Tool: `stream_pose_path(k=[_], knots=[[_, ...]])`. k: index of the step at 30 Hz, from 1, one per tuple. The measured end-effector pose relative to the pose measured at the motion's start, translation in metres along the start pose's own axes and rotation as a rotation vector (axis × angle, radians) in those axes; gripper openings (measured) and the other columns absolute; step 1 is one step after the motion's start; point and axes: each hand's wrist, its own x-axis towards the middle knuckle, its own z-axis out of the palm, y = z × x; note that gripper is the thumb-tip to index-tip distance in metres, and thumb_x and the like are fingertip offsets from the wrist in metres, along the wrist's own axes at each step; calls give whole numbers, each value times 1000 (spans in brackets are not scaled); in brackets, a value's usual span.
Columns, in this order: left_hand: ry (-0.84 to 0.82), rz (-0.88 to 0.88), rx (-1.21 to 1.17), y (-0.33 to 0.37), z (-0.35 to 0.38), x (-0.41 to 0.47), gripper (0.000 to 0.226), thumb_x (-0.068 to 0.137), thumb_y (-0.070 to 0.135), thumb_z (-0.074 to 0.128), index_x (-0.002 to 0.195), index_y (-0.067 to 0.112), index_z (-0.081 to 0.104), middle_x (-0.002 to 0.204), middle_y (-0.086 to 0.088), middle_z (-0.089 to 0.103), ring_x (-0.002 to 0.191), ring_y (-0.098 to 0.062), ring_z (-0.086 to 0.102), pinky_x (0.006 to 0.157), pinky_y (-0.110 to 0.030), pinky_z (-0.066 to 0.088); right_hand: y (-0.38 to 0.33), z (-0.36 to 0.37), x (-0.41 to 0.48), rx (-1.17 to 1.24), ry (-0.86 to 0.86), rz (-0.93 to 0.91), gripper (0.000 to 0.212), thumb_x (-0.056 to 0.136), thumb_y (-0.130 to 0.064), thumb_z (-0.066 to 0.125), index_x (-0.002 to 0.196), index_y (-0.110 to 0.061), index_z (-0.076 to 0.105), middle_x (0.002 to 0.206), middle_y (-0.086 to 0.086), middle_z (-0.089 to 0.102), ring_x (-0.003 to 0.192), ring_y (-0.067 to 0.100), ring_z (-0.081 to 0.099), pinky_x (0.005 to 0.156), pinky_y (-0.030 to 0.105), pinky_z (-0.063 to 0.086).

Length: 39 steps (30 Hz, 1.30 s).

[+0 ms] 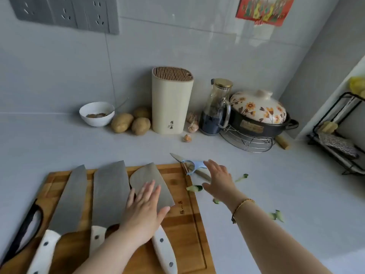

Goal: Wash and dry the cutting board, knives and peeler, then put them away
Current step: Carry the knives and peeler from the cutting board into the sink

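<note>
On the cutting board (185, 224) my left hand (144, 212) lies flat on the rightmost knife (150, 175); my right hand (219, 178), fingers spread, is just beside the peeler (194, 165).

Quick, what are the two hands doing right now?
Left hand: open, flat on the rightmost knife.
Right hand: open, holding nothing, by the peeler.

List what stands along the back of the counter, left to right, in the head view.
Along the back: white bowl → potatoes → knife block → garlic bulbs → glass jug → floral casserole pot → black wire rack.
</note>
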Motion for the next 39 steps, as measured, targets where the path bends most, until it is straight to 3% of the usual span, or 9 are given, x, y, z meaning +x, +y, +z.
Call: stream_pose_path(k=[1, 3, 5, 14, 18, 22, 29, 33, 39], knots=[[-11, -5, -9, 1, -3, 0, 123, 40, 76, -39, 147, 21, -12, 153, 3, -21, 140, -10, -20, 111, -34, -16, 0, -1, 10, -36, -16, -35, 68, 91, -20, 50, 146, -25, 11, 155, -5, 9, 141, 23, 11, 114, 36, 15], [-26, -23, -23, 1, -4, 2, 85, 78, 68, -11, 148, 20, -5, 155, 3, -15, 142, -11, -14, 114, -34, -9, 1, -2, 26, -122, -64, -86, 67, 92, -18, 48, 147, -24, 11, 155, -4, 13, 142, 23, 9, 114, 36, 12], [-45, -42, -20, 2, -12, 6, 64, 94, 54, 9, 149, 21, 3, 157, 4, -8, 144, -10, -8, 115, -33, -5, 1, -4, 40, -198, -101, -123, 64, 90, -20, 50, 145, -22, 18, 152, -2, 23, 140, 24, 14, 113, 36, 14], [-103, -69, 55, 5, -12, 8, 68, 92, 59, 14, 149, 23, 0, 156, 6, -11, 143, -9, -11, 114, -39, -11, 0, -6, 73, -425, -147, -141, 41, 89, -41, 49, 117, -11, 52, 119, 9, 53, 114, 26, 40, 93, 32, 31], [-81, -52, 89, 3, -11, 8, 70, 87, 56, -3, 148, 22, -4, 155, 4, -13, 142, -9, -13, 113, -38, -14, 4, -1, 74, -419, -144, -88, 35, 97, -31, 34, 119, -7, 47, 125, 12, 50, 117, 27, 39, 96, 33, 30], [-68, -29, 78, 0, -13, 7, 55, 99, 42, 12, 148, 21, -1, 156, 4, -10, 143, -10, -10, 113, -39, -13, 8, 5, 70, -374, -50, -63, 27, 96, -15, 35, 121, -7, 39, 129, 12, 46, 119, 27, 38, 98, 33, 29], [-38, 14, -65, 2, -13, 2, 58, 98, 43, 25, 148, 23, 4, 157, 1, -8, 144, -13, -10, 115, -39, -7, 14, -34, 23, -125, 224, -5, 26, 99, -21, 30, 117, -4, 41, 109, 18, 56, 92, 32, 49, 70, 29, 26], [30, 226, -145, 35, -19, -3, 54, 97, 42, 32, 147, 27, 15, 156, 8, 0, 144, -14, -3, 116, -34, -2, 42, -46, -28, -4, 311, 155, 26, 98, -21, 34, 117, -6, 42, 107, 17, 56, 94, 32, 50, 68, 28, 27], [-143, 664, -282, 101, 0, -12, 41, 97, 34, 40, 136, 27, 38, 144, 14, 31, 132, -4, 27, 107, -16, 21, 95, -42, -147, 170, 448, 549, 24, 97, -16, 35, 118, -5, 41, 107, 18, 55, 89, 32, 48, 65, 29, 27]])
